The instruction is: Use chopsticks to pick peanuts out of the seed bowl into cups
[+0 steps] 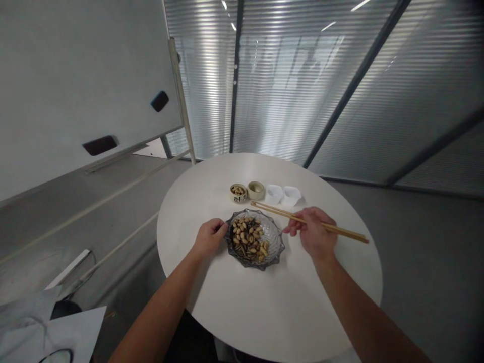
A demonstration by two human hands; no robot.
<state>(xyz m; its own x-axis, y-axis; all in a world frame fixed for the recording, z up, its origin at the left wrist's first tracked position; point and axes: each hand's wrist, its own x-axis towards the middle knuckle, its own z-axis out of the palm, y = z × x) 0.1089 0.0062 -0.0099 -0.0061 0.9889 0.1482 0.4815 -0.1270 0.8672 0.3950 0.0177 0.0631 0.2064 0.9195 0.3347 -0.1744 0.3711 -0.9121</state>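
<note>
The chopsticks (344,232) are in the right hand (317,232), just right of the glass bowl (273,234), with their thin ends near the bowl's far edge. The thumb and fingers of that hand pinch the sticks, and the thin ends lie close together. The sticks look like wood, so they should be light and stiff; a good place to hold them is toward the thick end. The bowl sits on the table (287,302). It is probably hard, a bit heavy, slippery and easy to break, so its bumpy rim is the best part to hold. The left hand (209,237) has that rim at its left side, and the thumb and fingers seem to pinch it. The nuts (247,232) and the dark seeds (240,247) look small, dry and light, and the smooth shells may slip. I count two chopsticks and one glass bowl, but too many nuts and seeds to count. Past the bowl is one row: two little cups, a left cup (238,198) with nuts in it and a right cup (256,191), then two white dishes (274,194) side by side.
</note>
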